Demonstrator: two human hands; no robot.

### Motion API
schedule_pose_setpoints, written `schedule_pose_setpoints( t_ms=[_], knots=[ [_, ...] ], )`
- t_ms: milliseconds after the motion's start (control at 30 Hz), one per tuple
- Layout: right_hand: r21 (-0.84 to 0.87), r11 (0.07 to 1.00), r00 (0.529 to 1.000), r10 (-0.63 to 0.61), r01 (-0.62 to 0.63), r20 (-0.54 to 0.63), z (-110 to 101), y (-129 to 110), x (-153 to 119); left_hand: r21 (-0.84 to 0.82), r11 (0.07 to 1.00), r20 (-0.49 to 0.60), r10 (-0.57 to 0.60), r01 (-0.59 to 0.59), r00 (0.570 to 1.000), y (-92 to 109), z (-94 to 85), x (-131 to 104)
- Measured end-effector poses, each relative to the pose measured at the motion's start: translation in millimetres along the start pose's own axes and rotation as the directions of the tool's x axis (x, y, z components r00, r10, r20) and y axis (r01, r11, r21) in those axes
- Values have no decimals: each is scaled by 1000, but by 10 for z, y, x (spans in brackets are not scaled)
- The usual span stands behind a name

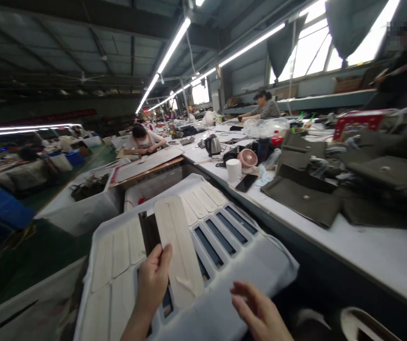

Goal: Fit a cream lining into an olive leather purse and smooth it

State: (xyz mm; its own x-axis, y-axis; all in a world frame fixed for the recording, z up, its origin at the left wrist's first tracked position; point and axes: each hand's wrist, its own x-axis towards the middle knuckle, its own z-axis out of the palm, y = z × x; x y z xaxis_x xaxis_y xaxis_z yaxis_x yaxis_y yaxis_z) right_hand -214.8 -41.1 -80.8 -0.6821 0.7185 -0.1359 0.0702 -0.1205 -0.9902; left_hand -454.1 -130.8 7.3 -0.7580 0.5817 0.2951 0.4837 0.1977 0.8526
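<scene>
My left hand (154,279) grips the edge of a long cream fabric panel (179,251) with rounded corners, thumb on its face. A small loose flap or tag shows near the panel's lower end. Beside it, a dark brown strip (149,232) stands behind my fingers; whether I also hold it I cannot tell. Below lies a pale grey slotted board (225,298). Similar cream panels (106,260) cover its left side and far end, while dark rectangular slots (208,240) show on the right. My right hand (258,310) hovers over the board's near edge, fingers apart, holding nothing.
On the long white table (370,253) at right lie dark olive fabric pieces (301,194), a phone (246,183), a white cup (234,169), a pink fan (247,158) and a kettle (212,144). A co-worker (143,139) sits ahead; a white bin (79,208) stands left.
</scene>
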Motion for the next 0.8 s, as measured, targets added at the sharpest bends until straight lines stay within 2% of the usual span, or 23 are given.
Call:
schedule_pose_setpoints(
  t_ms=[67, 100, 167, 233, 333, 367, 400, 433, 467, 533, 567, 600, 633, 667, 733, 767, 800],
  knots=[
    [15, 985, 980, -172, 174, -97, -227, -509, -116, -14, 993, 196, 116, -115, 974, 342, 479, -272],
    [2, 970, 965, -241, 242, -106, -356, -740, -189, -84, 984, 320, 173, -154, 931, 522, 710, -414],
    [-37, 957, 938, -291, 289, -187, -638, -1101, -365, -285, 939, 503, 318, -194, 804, 886, 1116, -673],
    [-138, 949, 895, -315, 285, -317, -942, -1311, -582, -463, 873, 619, 442, -154, 649, 1230, 1426, -869],
    [-348, 909, 821, -373, 229, -432, -1409, -1419, -973, -547, 837, 744, 506, -38, 437, 1653, 1714, -1022],
    [-432, 880, 796, -402, 199, -452, -1558, -1423, -1110, -551, 834, 773, 526, -38, 355, 1762, 1772, -1043],
    [-517, 841, 770, -434, 159, -468, -1700, -1416, -1245, -569, 819, 770, 563, -77, 301, 1855, 1817, -1052],
    [-595, 796, 738, -468, 112, -487, -1833, -1398, -1374, -602, 784, 728, 617, -150, 300, 1931, 1855, -1052],
    [-652, 756, 706, -495, 62, -506, -1954, -1370, -1495, -630, 735, 650, 676, -252, 347, 1990, 1889, -1045],
    [-697, 717, 652, -517, -24, -554, -2154, -1275, -1702, -575, 662, 419, 743, -481, 522, 2059, 1965, -1019],
    [-697, 716, 629, -518, -51, -579, -2230, -1210, -1784, -502, 660, 329, 744, -559, 582, 2071, 2013, -1005],
    [-691, 719, 610, -518, -69, -600, -2287, -1134, -1852, -432, 672, 315, 737, -601, 597, 2071, 2071, -995],
    [-686, 723, 595, -519, -78, -614, -2328, -1051, -1905, -382, 691, 380, 723, -613, 577, 2061, 2136, -992],
    [-683, 726, 582, -522, -80, -623, -2354, -965, -1943, -362, 713, 476, 695, -601, 538, 2043, 2207, -996],
    [-672, 736, 553, -526, -85, -646, -2370, -800, -1988, -384, 767, 653, 620, -514, 436, 1993, 2350, -1030],
    [-664, 743, 539, -524, -90, -659, -2368, -727, -1999, -403, 792, 704, 588, -458, 399, 1965, 2415, -1057],
    [-658, 747, 527, -521, -100, -671, -2364, -663, -2005, -416, 813, 729, 566, -408, 385, 1937, 2472, -1085]
  ],
)
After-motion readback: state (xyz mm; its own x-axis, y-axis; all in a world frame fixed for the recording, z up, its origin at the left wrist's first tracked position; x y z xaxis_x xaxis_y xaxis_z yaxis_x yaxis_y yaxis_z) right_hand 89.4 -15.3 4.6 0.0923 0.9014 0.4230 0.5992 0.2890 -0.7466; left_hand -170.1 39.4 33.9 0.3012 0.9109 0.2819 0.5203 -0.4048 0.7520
